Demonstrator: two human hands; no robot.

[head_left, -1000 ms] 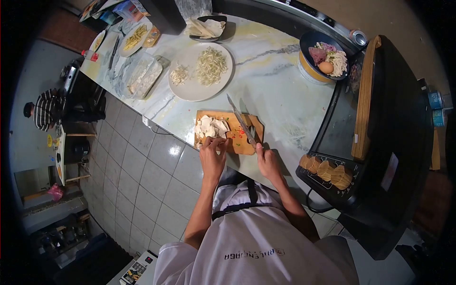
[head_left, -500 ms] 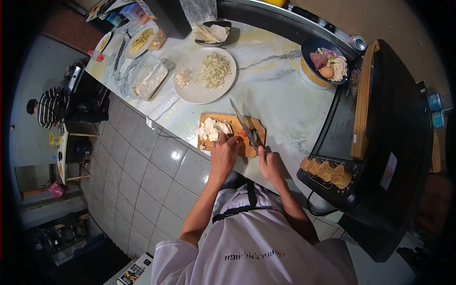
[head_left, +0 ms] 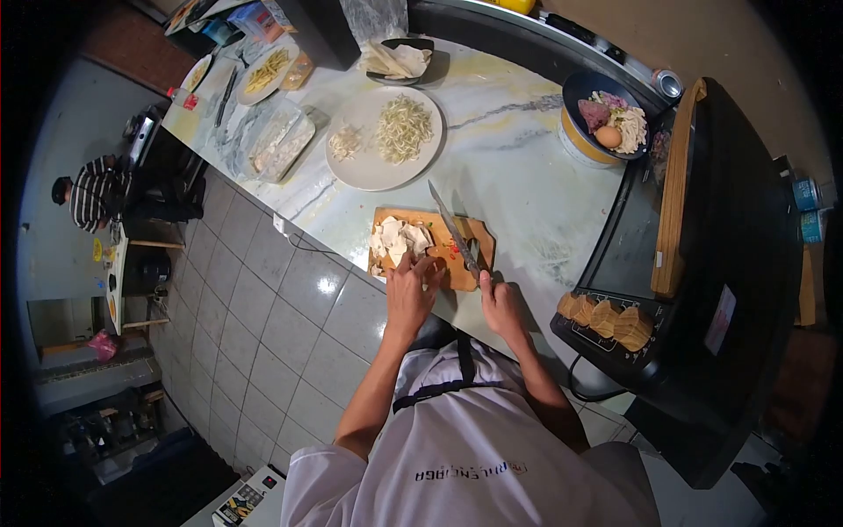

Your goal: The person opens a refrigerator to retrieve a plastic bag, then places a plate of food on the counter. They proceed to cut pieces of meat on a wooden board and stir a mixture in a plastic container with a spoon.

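A wooden cutting board (head_left: 450,283) lies at the near edge of the marble counter. On its left part is a pile of pale, whitish chopped pieces (head_left: 400,237), with small red bits (head_left: 454,248) to the right of it. My left hand (head_left: 409,300) is over the board's near edge, fingers apart, fingertips at the lower side of the pile. In my right hand (head_left: 500,306) is the handle of a knife (head_left: 455,230); its blade slants across the board, tip pointing away from me. Beyond the board stands a plate (head_left: 369,178) of bean sprouts (head_left: 405,130) and a small chopped heap (head_left: 345,143).
A bowl (head_left: 575,92) with an egg and meat sits at the back right, beside a large black appliance (head_left: 738,263). Further left are a clear container (head_left: 285,145), a plate of pale strips (head_left: 268,74) and a dark dish (head_left: 420,72). A person (head_left: 92,195) is far left.
My left hand has drawn back slightly toward me and its fingers have spread. The knife keeps its slant in my right hand. The whole view has shifted a little.
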